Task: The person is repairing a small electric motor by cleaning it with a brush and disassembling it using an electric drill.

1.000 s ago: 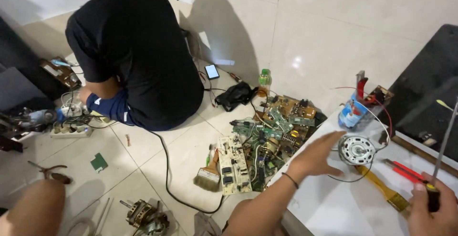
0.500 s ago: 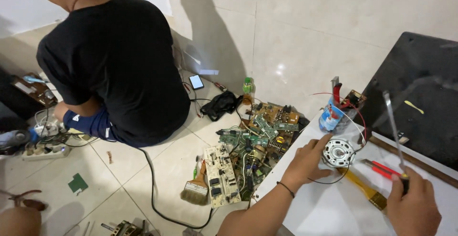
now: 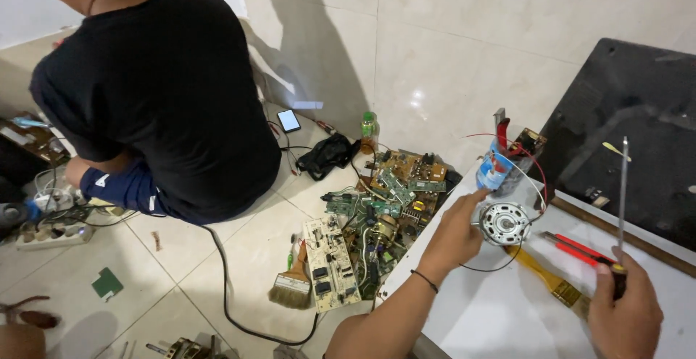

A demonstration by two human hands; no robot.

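Head view: a small round electric motor (image 3: 505,223) is steadied near the left edge of the white desk (image 3: 500,315) by the left hand (image 3: 457,234), fingers closed against its rim, apparently to stop it rolling. A screwdriver (image 3: 621,207) is gripped upright in the fully closed right hand (image 3: 625,314), shaft clear of the motor. Circuit boards (image 3: 377,214) are heaped on the floor below.

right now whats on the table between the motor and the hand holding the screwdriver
In the head view, between the motor and right hand lie a yellow-handled brush and red-handled pliers.
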